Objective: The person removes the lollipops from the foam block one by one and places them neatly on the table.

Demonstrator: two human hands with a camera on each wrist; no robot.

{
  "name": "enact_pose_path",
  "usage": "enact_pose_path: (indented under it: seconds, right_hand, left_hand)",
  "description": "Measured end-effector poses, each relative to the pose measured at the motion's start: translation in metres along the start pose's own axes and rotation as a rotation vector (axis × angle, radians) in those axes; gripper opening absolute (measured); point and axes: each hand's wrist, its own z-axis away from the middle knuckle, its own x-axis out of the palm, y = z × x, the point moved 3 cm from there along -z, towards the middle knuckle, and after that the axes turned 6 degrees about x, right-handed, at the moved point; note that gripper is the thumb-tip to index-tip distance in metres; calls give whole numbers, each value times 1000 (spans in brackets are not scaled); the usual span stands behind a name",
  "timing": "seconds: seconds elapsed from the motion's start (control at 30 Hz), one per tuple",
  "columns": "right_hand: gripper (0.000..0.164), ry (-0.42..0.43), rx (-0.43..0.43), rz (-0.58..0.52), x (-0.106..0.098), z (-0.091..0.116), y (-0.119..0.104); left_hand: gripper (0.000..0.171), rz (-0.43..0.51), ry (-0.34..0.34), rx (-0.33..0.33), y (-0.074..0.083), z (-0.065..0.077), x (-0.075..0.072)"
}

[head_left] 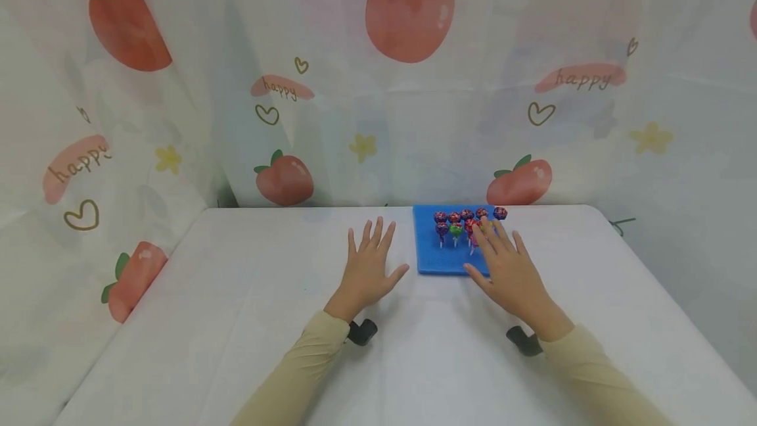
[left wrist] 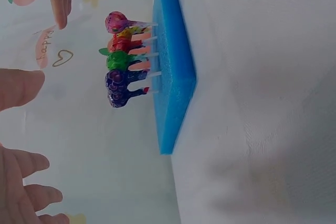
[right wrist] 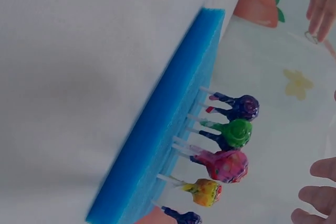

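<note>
Several wrapped lollipops stand upright with their sticks in a blue foam board (head_left: 437, 261) at the back of the table. Among them are a green lollipop (right wrist: 236, 132), a pink lollipop (right wrist: 229, 166), a yellow lollipop (right wrist: 206, 192) and a purple lollipop (left wrist: 116, 80). My left hand (head_left: 368, 271), fingers spread, hovers left of the board and holds nothing. Over the board's right part is my right hand (head_left: 510, 275), also spread and holding nothing; in the head view it hides some lollipops and the board's right side.
A white cloth covers the table (head_left: 266, 268). Behind it hangs a pale curtain (head_left: 331, 31) printed with red fruit, hearts and "happy". Each wrist carries a black camera mount (head_left: 363, 332) below the sleeve cuff.
</note>
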Motion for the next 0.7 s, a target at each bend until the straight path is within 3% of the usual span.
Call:
enact_pose_path:
  seconds: [0.3, 0.5, 0.7]
  right_hand:
    - [66, 37, -11, 35, -6, 2, 24]
    - [67, -11, -21, 48, -5, 5, 39]
    - [67, -79, -35, 51, 3, 6, 55]
  left_hand:
    - [71, 77, 23, 60, 0, -18, 1]
    - [65, 106, 41, 98, -3, -32, 2]
    - [62, 154, 16, 121, -5, -48, 2]
